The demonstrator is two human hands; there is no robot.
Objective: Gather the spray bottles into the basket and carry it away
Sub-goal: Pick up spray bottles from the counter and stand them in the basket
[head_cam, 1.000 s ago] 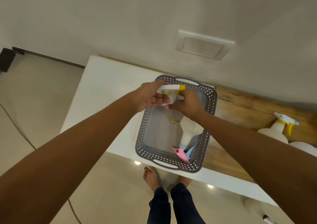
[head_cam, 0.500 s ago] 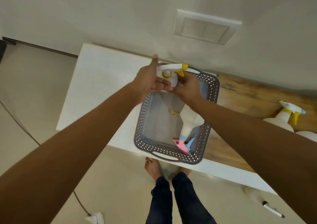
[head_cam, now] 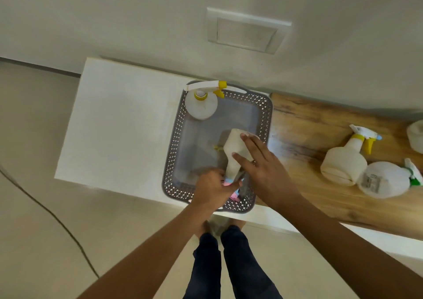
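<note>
A grey perforated basket (head_cam: pixel 174 152) sits on the white counter. A white spray bottle with a yellow trigger (head_cam: pixel 201 102) stands upright in the basket's far left corner, with no hand on it. A second white bottle with a pink and blue spray head (head_cam: pixel 232 154) lies in the basket. My right hand (head_cam: pixel 258 163) rests over its body, fingers spread. My left hand (head_cam: pixel 211 187) grips its pink spray head at the near end. Two more spray bottles lie on the wooden top at right, one with a yellow trigger (head_cam: pixel 345 159) and one with a green trigger (head_cam: pixel 386 179).
The white counter (head_cam: pixel 119 124) borders a wooden top (head_cam: pixel 309 129) on the right. A white round container (head_cam: pixel 415 136) stands at the far right edge. The wall with a switch plate (head_cam: pixel 247 31) rises behind. A dark cable (head_cam: pixel 45 209) runs across the floor at left.
Both hands let go of the yellow-trigger bottle, which now stands in the basket's far corner. The hands have moved nearer to the lying pink-head bottle and taken hold of it.
</note>
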